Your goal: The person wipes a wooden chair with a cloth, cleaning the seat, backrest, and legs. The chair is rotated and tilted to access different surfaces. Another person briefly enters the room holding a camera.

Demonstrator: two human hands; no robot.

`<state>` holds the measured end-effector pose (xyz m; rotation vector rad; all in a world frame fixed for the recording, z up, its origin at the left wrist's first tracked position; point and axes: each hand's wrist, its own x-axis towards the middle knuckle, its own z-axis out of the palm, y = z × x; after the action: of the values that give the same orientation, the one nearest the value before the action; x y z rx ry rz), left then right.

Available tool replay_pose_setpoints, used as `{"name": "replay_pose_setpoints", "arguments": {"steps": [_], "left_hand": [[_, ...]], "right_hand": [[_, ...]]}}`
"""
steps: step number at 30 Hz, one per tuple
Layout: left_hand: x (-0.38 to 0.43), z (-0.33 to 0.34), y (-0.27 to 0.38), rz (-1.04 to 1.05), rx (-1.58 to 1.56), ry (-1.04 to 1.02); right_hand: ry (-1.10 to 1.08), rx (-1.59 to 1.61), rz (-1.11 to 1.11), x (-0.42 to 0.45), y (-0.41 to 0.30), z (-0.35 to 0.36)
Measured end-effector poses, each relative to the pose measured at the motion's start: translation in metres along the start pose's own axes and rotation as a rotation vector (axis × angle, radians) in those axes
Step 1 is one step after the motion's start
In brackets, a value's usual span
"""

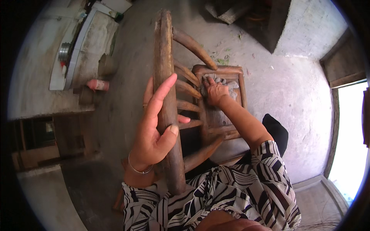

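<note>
A wooden chair with a thick top rail (167, 112), curved back spindles and a panelled seat (215, 117) stands before me. My left hand (157, 127) is wrapped around the middle of the top rail, thumb on the near side and fingers partly hidden behind it. My right hand (216, 91) presses on a crumpled grey cloth (233, 85) on the seat, near the bases of the spindles. Its fingers lie partly spread over the cloth.
Bits of green leaves (224, 60) lie on the concrete floor beyond the chair. A pink container (98, 85) is at the left, near a white-edged ledge (76, 49). A wall block (309, 29) stands at the upper right, and a bright doorway (348, 138) is at the right.
</note>
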<state>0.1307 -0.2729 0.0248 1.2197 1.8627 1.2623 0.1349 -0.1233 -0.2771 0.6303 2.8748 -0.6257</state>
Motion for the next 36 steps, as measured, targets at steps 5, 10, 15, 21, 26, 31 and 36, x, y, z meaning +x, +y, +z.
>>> {"name": "replay_pose_setpoints", "arguments": {"steps": [5, 10, 15, 21, 26, 31, 36], "left_hand": [[0.008, 0.003, 0.007, 0.029, 0.050, 0.001], [0.000, 0.002, -0.001, 0.055, 0.038, -0.010], [0.001, 0.009, -0.008, 0.026, -0.017, -0.022], [0.013, 0.014, -0.022, 0.014, -0.038, 0.005], [0.017, 0.016, -0.025, 0.021, -0.043, 0.021], [0.020, 0.014, -0.026, 0.020, -0.007, 0.023], [0.024, 0.011, -0.020, 0.016, -0.027, 0.017]], "right_hand": [[0.746, -0.081, -0.043, 0.023, 0.012, 0.025], [-0.194, -0.123, 0.237, -0.019, 0.029, -0.019], [0.124, -0.007, 0.198, -0.054, 0.091, 0.049], [0.206, 0.455, -0.102, -0.008, 0.034, 0.052], [0.128, 0.151, -0.014, 0.013, 0.043, 0.052], [-0.010, 0.089, 0.222, 0.004, 0.109, 0.059], [0.005, 0.133, 0.144, 0.007, 0.125, 0.057]]}}
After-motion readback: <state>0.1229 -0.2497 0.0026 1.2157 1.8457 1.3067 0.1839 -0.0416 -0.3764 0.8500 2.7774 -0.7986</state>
